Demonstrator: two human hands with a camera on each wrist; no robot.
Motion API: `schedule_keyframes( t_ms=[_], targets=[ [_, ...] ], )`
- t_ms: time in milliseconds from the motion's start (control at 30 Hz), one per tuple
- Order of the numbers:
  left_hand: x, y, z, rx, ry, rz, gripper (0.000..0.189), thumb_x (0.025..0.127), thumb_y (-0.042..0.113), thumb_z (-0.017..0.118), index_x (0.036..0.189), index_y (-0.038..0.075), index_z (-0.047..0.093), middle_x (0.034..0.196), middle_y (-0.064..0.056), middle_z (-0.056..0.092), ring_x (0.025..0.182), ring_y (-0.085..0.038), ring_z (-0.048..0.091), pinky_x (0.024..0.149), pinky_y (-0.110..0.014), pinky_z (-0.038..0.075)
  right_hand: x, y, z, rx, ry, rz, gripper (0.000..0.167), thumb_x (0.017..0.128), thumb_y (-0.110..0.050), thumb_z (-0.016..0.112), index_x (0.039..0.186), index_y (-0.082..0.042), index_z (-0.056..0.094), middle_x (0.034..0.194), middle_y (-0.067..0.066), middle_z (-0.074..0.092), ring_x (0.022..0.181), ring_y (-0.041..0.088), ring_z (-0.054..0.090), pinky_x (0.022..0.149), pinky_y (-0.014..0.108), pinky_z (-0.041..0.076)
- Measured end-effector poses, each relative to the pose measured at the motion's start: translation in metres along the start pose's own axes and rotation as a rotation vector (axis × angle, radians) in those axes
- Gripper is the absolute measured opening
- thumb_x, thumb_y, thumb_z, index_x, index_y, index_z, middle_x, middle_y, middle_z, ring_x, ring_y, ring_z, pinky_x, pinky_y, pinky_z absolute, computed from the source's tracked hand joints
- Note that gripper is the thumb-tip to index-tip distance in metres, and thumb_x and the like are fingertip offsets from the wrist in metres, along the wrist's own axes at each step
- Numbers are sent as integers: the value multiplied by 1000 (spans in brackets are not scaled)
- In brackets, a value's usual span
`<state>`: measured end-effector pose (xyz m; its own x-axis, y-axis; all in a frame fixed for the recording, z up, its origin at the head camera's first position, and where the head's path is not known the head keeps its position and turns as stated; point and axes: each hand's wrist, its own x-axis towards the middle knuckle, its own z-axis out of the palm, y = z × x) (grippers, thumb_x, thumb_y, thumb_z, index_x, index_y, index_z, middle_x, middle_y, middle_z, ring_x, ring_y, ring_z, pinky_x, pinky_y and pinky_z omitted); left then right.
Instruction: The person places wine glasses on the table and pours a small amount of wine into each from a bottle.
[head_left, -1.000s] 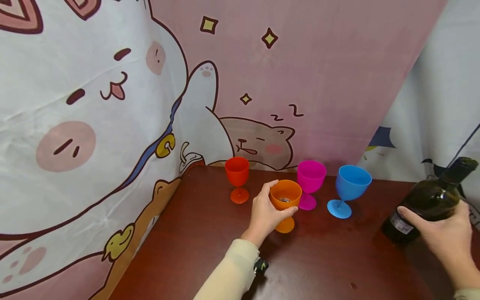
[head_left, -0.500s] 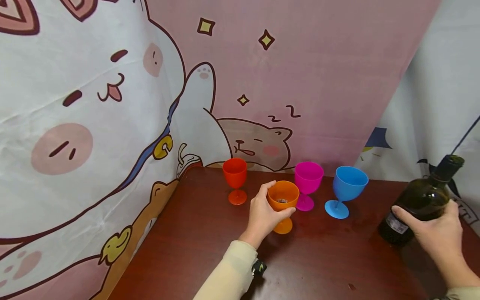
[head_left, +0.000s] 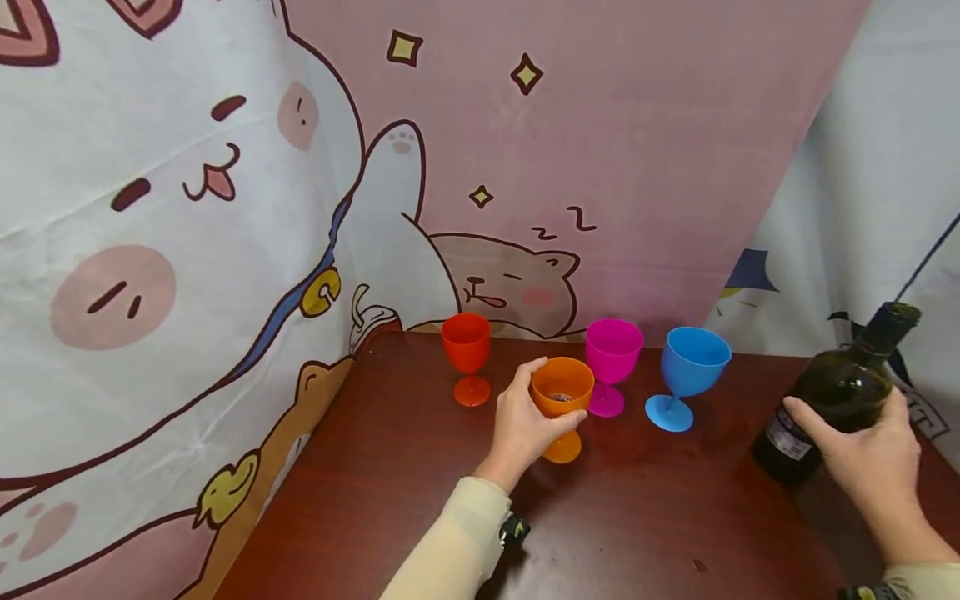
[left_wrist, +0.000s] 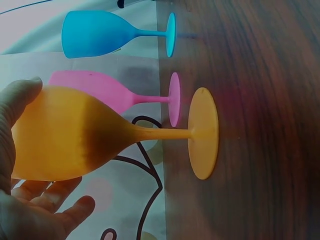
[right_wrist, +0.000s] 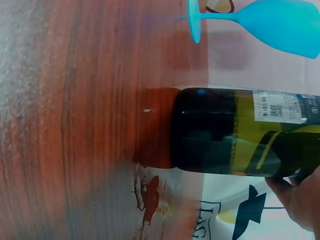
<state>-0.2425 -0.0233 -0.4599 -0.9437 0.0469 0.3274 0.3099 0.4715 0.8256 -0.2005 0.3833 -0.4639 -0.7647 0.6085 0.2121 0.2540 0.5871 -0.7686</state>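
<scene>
My left hand grips the bowl of an orange goblet, thumb and fingers on either side. Something dark lies in the bowl, and its lower part looks darker in the left wrist view. The foot of the orange goblet is on or just over the table. My right hand holds a dark green wine bottle round its body. The bottle's mouth is uncovered, and a white label shows in the right wrist view. Its base is at the tabletop; whether it touches, I cannot tell.
A red goblet, a magenta goblet and a blue goblet stand along the back of the brown wooden table. A wet-looking patch lies near the bottle. A cartoon-printed cloth hangs behind.
My right hand and the bottle have shifted slightly left, and the bottle stands a little more upright. The left hand keeps its hold on the orange goblet. The head view has shifted slightly.
</scene>
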Motion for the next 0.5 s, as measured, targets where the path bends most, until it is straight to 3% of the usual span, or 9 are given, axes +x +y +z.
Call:
schedule_keyframes(
  t_ms=[300, 500],
  targets=[
    [19, -4, -1, 20, 37, 0, 89, 80, 35, 96, 154, 21, 48, 138, -5, 69, 122, -24, 68, 105, -40, 60, 0, 1, -1, 51, -16, -13, 106, 92, -43, 80, 170, -11, 17, 168, 33, 35, 153, 55, 38, 125, 71, 30],
    [42, -7, -1, 82, 112, -61, 90, 86, 32, 92, 159, 14, 43, 150, -10, 60, 133, -30, 63, 115, -47, 54, -2, 5, -5, 78, -24, -30, 103, 91, -41, 82, 169, -9, 22, 165, 34, 39, 148, 55, 41, 124, 71, 30]
  ],
)
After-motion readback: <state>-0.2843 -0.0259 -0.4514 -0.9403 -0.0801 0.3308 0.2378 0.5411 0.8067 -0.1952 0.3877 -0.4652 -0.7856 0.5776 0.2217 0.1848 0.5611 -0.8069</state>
